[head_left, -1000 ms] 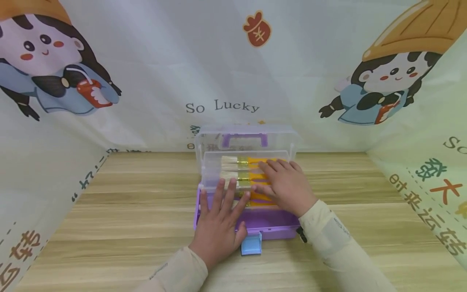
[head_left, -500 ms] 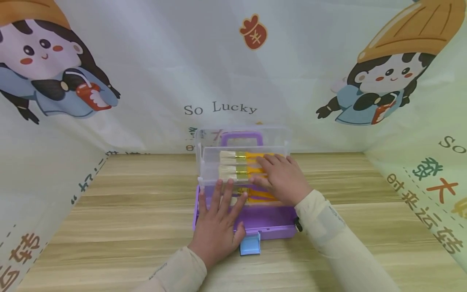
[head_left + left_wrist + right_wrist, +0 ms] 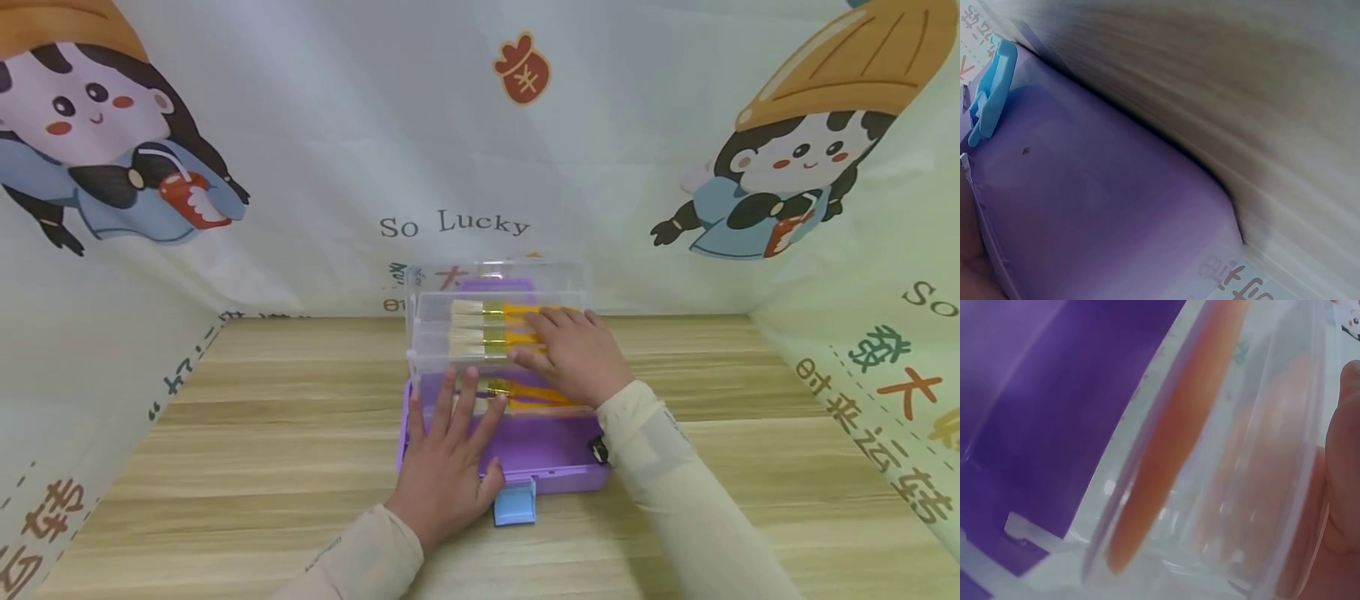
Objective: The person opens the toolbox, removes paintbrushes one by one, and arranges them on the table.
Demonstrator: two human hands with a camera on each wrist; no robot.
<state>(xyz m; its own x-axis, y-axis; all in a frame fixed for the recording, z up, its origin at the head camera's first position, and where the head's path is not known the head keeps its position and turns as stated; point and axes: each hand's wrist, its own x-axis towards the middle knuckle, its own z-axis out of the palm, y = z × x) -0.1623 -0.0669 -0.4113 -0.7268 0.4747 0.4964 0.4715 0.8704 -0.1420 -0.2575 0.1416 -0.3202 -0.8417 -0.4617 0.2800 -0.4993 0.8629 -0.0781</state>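
Note:
A purple-based storage box stands with its clear lid up. Inside it, a raised upper clear tray carries paintbrushes with orange handles. Under it, a lower tray also holds brushes. My right hand holds the upper tray at its right part, fingers over the brush handles, thumb near the front edge. In the right wrist view an orange handle shows through plastic. My left hand rests on the box's front left, fingers spread over its inside.
A blue latch hangs open at the box's front. A small dark object shows beside the right sleeve. The wood-patterned tabletop surrounds the box, and a printed cloth stands behind.
The upper tray has moved up and back with my right hand, away from the lower tray, uncovering more purple floor. The lid has leaned further back. The left hand stays about where it was.

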